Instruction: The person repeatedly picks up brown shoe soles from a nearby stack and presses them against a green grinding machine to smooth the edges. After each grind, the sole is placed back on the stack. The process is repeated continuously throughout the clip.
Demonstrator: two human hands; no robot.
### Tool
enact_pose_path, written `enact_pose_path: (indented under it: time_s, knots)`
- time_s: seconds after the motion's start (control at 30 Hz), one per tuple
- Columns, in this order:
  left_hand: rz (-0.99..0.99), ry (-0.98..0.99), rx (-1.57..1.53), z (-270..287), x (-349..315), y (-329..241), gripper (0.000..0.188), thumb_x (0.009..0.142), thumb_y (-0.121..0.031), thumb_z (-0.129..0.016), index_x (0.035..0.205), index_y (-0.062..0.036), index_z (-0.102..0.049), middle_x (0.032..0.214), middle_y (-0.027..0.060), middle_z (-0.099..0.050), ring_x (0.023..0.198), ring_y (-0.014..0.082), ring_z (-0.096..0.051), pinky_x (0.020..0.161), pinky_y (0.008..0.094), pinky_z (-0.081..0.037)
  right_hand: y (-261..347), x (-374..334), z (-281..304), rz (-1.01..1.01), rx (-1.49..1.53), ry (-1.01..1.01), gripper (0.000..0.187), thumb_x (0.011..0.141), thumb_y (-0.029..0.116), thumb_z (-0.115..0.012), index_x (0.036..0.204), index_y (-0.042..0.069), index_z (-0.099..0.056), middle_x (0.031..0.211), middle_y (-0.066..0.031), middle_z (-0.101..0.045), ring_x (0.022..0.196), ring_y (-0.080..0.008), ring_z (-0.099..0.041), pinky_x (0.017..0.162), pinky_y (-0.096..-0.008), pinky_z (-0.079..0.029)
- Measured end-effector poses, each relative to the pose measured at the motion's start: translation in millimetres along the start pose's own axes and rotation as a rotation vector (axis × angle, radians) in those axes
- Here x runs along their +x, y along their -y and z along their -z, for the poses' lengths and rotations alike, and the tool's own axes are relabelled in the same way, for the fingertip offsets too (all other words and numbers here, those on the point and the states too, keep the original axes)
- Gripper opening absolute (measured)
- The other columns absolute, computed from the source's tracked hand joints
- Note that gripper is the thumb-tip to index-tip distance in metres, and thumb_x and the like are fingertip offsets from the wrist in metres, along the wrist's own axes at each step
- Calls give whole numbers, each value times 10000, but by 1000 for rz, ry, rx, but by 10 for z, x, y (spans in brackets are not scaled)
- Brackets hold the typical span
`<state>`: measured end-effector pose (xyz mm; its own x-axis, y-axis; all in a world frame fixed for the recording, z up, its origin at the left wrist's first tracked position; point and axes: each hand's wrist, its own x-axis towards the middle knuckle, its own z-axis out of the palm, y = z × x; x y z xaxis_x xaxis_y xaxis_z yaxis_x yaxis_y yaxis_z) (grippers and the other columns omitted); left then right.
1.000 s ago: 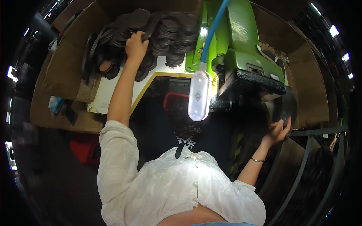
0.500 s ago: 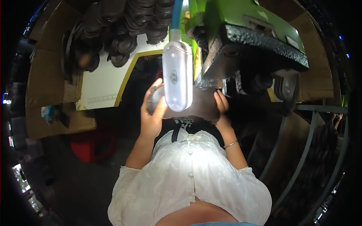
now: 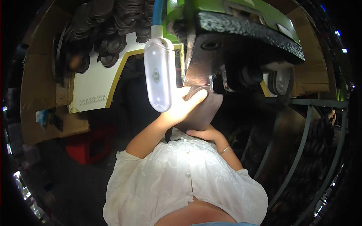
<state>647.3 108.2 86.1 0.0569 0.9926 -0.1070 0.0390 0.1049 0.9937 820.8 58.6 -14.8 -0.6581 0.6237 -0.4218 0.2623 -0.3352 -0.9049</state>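
Note:
Both my hands hold a dark brown shoe sole (image 3: 203,111) close under the head of a green and black machine (image 3: 245,39). My left hand (image 3: 180,107) grips the far left end, its thumb lying across the top face and its other fingers partly hidden. At the near end, my right hand (image 3: 206,133) closes on the sole's edge, a bangle on that wrist. The sole's far end reaches up to the machine's metal parts (image 3: 217,83); whether they touch I cannot tell. A lit white lamp (image 3: 160,75) on a blue stem hangs over my left wrist.
Several dark soles (image 3: 113,41) are heaped on the white table (image 3: 90,88) with a yellow edge, at the far left. More dark pieces (image 3: 279,81) stand right of the machine. Cardboard (image 3: 41,67) borders the left. A red stool (image 3: 88,147) is at lower left, a metal rack (image 3: 305,135) at right.
The sole has turned from lying crosswise to pointing away from me. My left hand has moved right and onto its far end; my right hand has come down to the near end.

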Motion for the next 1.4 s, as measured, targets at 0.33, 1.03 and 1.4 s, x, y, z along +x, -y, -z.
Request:
enact_pose_path:
  time_s: [0.33,1.03,1.4]
  knots:
    - [108,-42,-155,192,-341,91,223,860,-157,-526,1020,-6,-563,874,27,-592,786,88,-529,716,234,-427,456,-751,1311,254,350,-365,373,604,28,-720,949,-57,-603,891,-72,-630,825,-141,-582,799,-265,-437]
    - [321,-273,-401,1229,-766,730,280,807,-98,-461,1062,7,-508,861,45,-587,706,122,-570,606,268,-478,1379,130,262,516,248,-275,385,741,-5,-628,1096,-26,-479,996,-51,-541,914,-116,-525,832,-253,-416]
    - [-6,221,148,-3,-313,369,284,750,-191,-635,947,11,-597,801,77,-635,739,135,-582,655,277,-467,1603,244,454,618,-257,-380,484,637,101,-770,1028,-1,-504,950,-56,-579,878,-124,-550,799,-266,-447]
